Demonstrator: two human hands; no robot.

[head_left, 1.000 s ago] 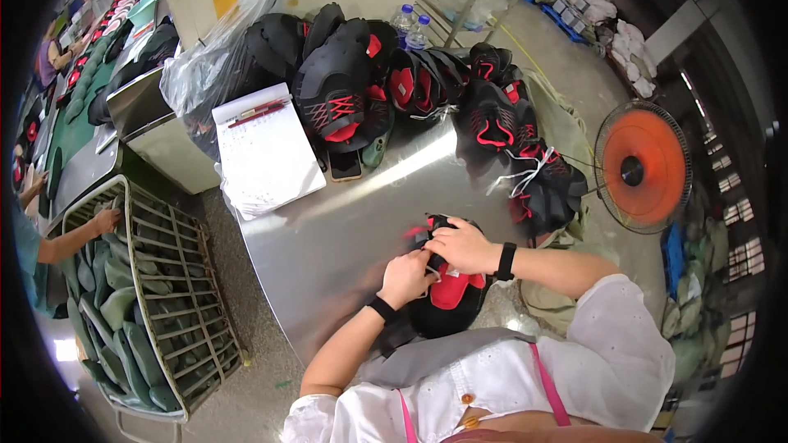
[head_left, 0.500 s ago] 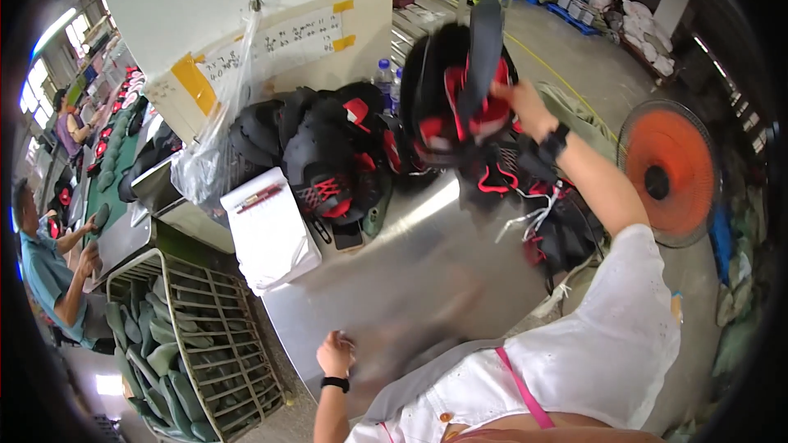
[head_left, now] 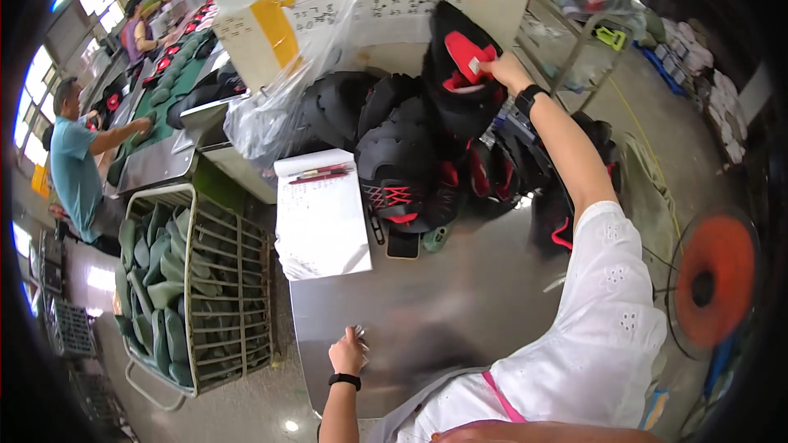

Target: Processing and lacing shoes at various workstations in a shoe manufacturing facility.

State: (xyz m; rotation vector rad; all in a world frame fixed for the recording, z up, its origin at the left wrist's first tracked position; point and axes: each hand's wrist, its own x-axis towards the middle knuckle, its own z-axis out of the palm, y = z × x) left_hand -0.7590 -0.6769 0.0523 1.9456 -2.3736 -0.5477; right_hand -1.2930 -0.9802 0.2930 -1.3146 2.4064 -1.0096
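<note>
Steel worktable (head_left: 460, 303) runs near to far w/ a heap of black-red shoe uppers (head_left: 402, 156) at its far end, white notepad (head_left: 322, 215) on the left. Right hand (head_left: 506, 71) reaches far, fingers pinched on the black-red shoe upper (head_left: 460, 66) atop the heap. Left hand (head_left: 348, 354) rests at the table's near edge, fingers curled, holding nothing I can make out.

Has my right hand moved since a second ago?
Yes. The right hand left the metal table and now holds a black-and-red shoe piece atop the pile.
</note>
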